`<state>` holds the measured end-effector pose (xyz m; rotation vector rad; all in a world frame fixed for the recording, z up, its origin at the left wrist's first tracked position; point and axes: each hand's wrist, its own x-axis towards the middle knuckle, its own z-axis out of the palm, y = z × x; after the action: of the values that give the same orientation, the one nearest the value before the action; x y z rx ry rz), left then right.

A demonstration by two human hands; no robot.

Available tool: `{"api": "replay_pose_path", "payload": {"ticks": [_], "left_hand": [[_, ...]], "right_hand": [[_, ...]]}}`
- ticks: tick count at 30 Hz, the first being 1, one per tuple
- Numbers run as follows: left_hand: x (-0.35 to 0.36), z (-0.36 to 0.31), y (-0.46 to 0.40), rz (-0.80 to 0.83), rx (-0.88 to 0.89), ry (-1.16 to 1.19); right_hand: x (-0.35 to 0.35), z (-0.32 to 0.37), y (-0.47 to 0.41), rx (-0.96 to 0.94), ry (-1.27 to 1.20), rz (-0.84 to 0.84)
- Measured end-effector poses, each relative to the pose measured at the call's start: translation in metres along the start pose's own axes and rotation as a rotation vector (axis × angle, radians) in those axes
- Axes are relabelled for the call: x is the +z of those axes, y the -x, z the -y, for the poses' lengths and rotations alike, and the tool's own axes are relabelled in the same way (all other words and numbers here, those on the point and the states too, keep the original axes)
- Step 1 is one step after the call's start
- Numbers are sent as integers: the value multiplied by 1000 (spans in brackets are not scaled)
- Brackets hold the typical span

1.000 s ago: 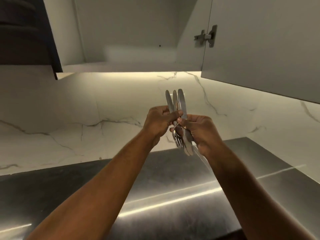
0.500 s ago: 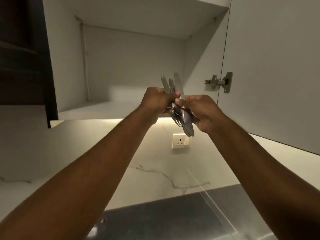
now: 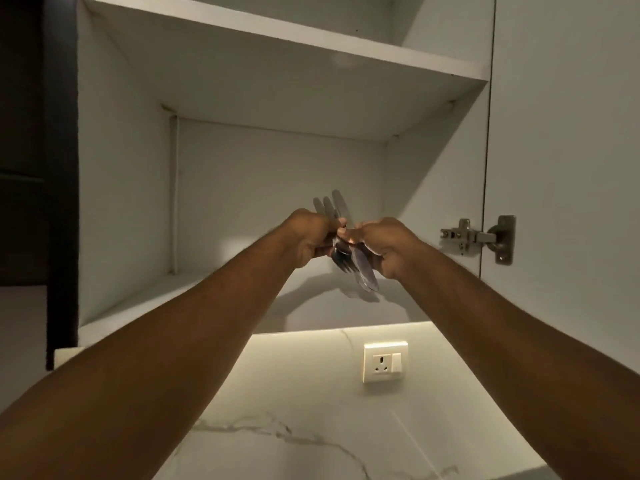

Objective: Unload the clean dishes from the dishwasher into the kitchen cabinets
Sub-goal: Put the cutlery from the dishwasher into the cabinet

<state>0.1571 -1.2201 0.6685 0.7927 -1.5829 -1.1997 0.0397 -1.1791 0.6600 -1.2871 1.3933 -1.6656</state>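
Observation:
A bundle of steel cutlery (image 3: pixel 360 268), with knife and fork ends pointing down and handles sticking up, is gripped between both hands. My left hand (image 3: pixel 308 237) wraps the bundle from the left and my right hand (image 3: pixel 384 242) holds it from the right. The hands are raised in front of the open white wall cabinet, just above its lower shelf (image 3: pixel 214 289). The dishwasher is out of view.
The cabinet's upper shelf (image 3: pixel 311 46) runs across the top. Its open door (image 3: pixel 568 168) hangs at the right on a metal hinge (image 3: pixel 478 239). A dark unit (image 3: pixel 31 168) stands at the left. A wall socket (image 3: pixel 385 362) sits on the marble backsplash below.
My view has tilted up from the steel counter to the cabinet interior. Both hands have lifted the cutlery bundle from counter height to the lower shelf opening, grip unchanged.

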Motion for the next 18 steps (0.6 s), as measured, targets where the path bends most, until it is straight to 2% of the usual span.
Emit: {"api": "replay_pose_path", "payload": {"ticks": [9, 14, 18], "left_hand": [[4, 15, -52, 6, -164, -47], [7, 25, -72, -1, -196, -190], [8, 35, -83, 12, -215, -210]], "right_hand": [[2, -24, -61, 92, 46, 59], [0, -33, -74, 125, 164, 83], [-2, -40, -83, 157, 198, 120]]}}
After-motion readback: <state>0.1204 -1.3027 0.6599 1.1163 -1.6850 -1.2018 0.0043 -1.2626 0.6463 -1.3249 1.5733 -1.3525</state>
